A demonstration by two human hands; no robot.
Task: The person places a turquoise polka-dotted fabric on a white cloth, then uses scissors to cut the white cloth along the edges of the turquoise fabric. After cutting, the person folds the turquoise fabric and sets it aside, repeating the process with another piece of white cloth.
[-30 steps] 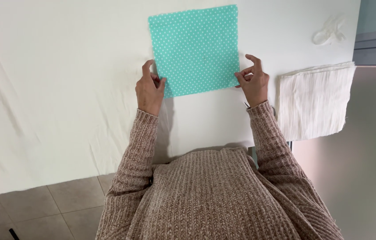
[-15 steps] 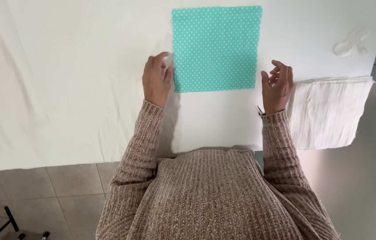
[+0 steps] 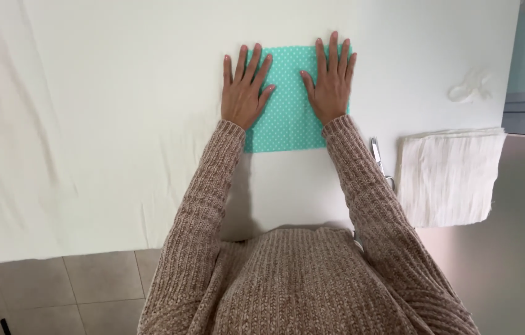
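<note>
one teal dotted cloth (image 3: 287, 124) under two flat hands: left hand (image 3: 245, 93), right hand (image 3: 330, 84)

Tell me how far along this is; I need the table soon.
Done: the teal cloth lies spread flat on the white sheet. In hand: the left hand and right hand press on it, palms down, fingers spread. Left: it shows no fold; the scissors and the white stack lie untouched to the right.
</note>
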